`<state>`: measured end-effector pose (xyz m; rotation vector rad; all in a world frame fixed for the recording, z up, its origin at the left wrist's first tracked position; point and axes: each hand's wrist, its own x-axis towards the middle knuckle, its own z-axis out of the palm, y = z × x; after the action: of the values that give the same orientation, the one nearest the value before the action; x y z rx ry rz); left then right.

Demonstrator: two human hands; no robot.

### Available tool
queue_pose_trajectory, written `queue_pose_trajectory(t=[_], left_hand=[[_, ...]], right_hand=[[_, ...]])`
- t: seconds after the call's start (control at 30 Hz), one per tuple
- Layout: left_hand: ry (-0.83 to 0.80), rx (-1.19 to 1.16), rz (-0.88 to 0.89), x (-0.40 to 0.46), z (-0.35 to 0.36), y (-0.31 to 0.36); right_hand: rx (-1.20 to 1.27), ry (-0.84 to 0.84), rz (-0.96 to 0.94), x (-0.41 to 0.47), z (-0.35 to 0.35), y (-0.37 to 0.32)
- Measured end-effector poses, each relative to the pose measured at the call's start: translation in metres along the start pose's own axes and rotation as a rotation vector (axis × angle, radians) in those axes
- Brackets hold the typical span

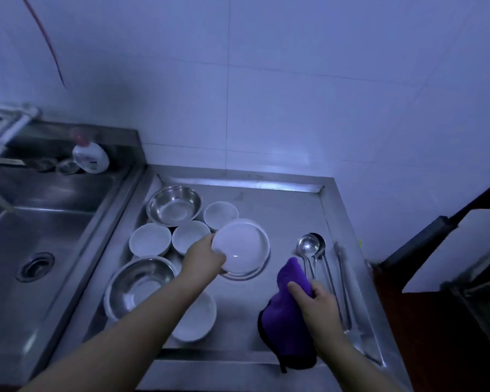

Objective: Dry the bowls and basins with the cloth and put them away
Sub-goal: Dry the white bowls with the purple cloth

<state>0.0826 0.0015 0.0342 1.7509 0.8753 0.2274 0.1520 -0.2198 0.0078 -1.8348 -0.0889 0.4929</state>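
My left hand [203,257] grips the left rim of a white plate [242,247], tilted up above another plate [245,274] lying on the steel drainboard [289,210]. My right hand [317,302] holds a purple cloth [287,321] just right of the plates. Three small white bowls [150,240] [188,236] [220,215] sit behind my left hand. One steel basin [174,205] stands at the back left, a second steel basin [140,284] lies under my left forearm, and a larger white bowl [197,318] sits near the front.
Two ladles [309,246] and long tongs [343,290] lie along the drainboard's right side. A steel sink [37,236] with a drain is to the left, a soap bottle [91,157] and faucet [9,128] behind it. White tiled wall at the back; dark furniture at right.
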Motion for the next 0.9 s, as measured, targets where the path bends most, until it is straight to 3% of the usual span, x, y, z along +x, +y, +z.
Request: queue_pose_trajectory(t=[0.13, 0.43, 0.57, 0.73, 0.9], left_hand=[[0.044, 0.086, 0.127, 0.002, -0.039, 0.021], [0.01, 0.013, 0.405, 0.008, -0.108, 0.047], [-0.088, -0.055, 0.431, 0.014, -0.125, 0.057], [-0.258, -0.354, 0.395, 0.017, -0.146, 0.063], [-0.138, -0.28, 0.384, 0.026, -0.152, 0.06]], right_hand=[[0.042, 0.087, -0.092, -0.011, 0.028, -0.042], [0.07, 0.412, -0.466, -0.047, 0.101, -0.143], [-0.153, 0.459, -0.71, -0.047, 0.137, -0.163], [-0.402, 0.532, -0.93, -0.035, 0.157, -0.176], [-0.587, 0.548, -1.014, -0.037, 0.166, -0.168]])
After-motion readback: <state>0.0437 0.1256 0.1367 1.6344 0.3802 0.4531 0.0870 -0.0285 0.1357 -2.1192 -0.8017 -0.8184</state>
